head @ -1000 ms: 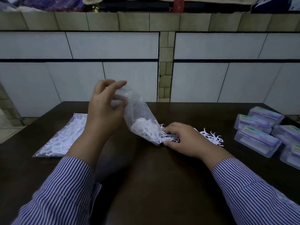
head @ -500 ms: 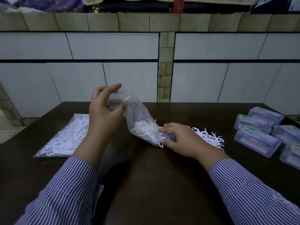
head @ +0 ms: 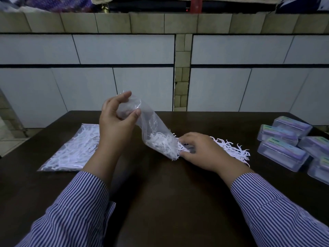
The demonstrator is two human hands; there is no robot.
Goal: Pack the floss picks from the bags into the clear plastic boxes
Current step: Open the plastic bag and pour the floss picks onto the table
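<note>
My left hand [head: 115, 122] pinches the closed end of a clear plastic bag [head: 153, 129] and holds it tilted, mouth down to the right. White floss picks [head: 163, 142] bunch at the bag's low end. My right hand [head: 197, 150] rests at the bag's mouth, fingers curled on picks there. A loose pile of floss picks [head: 233, 150] lies on the dark table just right of that hand. A second, full bag of picks [head: 74, 148] lies flat at the left. Several clear plastic boxes [head: 283, 152] with coloured labels sit at the right.
The dark wooden table [head: 169, 202] ends at a white tiled wall [head: 124, 82] behind. The boxes crowd the table's right edge. My striped sleeves [head: 74, 211] cover the near corners.
My left hand has raised the bag's closed end and shifted it slightly right. More picks lie spread to the right of my right hand.
</note>
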